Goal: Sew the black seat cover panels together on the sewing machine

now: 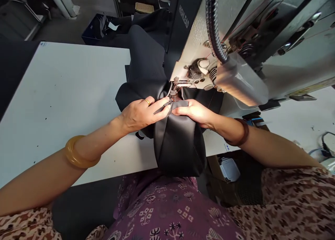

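A black leather-like cover (178, 142) lies folded over the front edge of the white table (65, 93) and runs under the presser foot (173, 93) of a grey sewing machine (235, 41). My left hand (142, 112), with a gold ring, pinches the cover's edge just left of the foot, fingers pressed together. My right hand (195, 112) presses and grips the same edge from the right, its fingertips meeting those of the left hand. An amber bangle sits on my left forearm and a dark one on my right wrist.
More black material (145, 58) is piled behind the machine. The machine's lamp (240, 81) and black hose (214, 27) hang above my right hand. A dark bin (96, 29) stands on the floor beyond the table. Cables (324, 142) lie at the right.
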Action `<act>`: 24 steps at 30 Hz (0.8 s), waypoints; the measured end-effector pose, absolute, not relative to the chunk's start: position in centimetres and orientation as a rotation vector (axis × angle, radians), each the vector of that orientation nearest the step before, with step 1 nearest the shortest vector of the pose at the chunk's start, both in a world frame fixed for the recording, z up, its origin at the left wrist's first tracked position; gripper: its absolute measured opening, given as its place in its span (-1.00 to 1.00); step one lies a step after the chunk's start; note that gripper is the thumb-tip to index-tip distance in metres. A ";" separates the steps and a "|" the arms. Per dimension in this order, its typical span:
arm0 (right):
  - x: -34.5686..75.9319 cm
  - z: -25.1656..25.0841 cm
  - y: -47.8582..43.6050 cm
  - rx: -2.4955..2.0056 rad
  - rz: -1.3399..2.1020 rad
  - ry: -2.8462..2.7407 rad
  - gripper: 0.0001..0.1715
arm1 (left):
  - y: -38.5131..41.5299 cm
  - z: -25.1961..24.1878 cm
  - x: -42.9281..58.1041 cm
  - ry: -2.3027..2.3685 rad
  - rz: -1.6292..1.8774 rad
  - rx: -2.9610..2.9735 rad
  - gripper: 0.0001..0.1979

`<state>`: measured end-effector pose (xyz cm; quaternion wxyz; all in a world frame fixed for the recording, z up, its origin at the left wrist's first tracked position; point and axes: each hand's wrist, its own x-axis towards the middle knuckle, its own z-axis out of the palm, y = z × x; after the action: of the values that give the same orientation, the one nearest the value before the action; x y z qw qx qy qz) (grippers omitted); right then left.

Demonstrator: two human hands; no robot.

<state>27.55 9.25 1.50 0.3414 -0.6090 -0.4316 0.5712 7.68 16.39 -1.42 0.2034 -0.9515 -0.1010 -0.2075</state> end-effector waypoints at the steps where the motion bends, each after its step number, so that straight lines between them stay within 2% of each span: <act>1: 27.7 1.3 9.3 -1.593 1.434 -1.144 -0.79 | 16.5 -1.4 7.8 -0.283 -0.584 -2.661 -0.57; 4: 28.0 0.9 9.3 -1.701 1.180 -1.372 -0.77 | 16.2 -1.1 8.4 -0.350 -0.562 -2.701 -0.58; 9: 28.3 -0.1 8.1 -2.001 0.056 -1.863 -0.72 | 14.9 -0.1 9.1 -0.380 -0.447 -2.634 -0.60; 11: 28.5 -0.6 8.0 -1.985 -0.103 -1.864 -0.67 | 14.6 0.1 9.2 -0.378 -0.417 -2.616 -0.60; 13: 29.1 -1.0 8.6 -1.915 0.001 -1.852 -0.64 | 14.5 0.1 9.3 -0.419 -0.413 -2.652 -0.59; 19: 31.2 -0.9 12.1 -1.763 0.626 -1.670 -0.56 | 14.3 0.1 9.6 -0.498 -0.361 -2.609 -0.55; 24: 31.4 -0.6 12.5 -1.657 0.726 -1.620 -0.61 | 14.2 0.2 9.7 -0.487 -0.324 -2.552 -0.56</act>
<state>31.38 12.50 -0.58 0.3491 -0.6395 -0.6251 0.2801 9.71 14.17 0.19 0.2587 -0.9416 -0.1796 -0.1194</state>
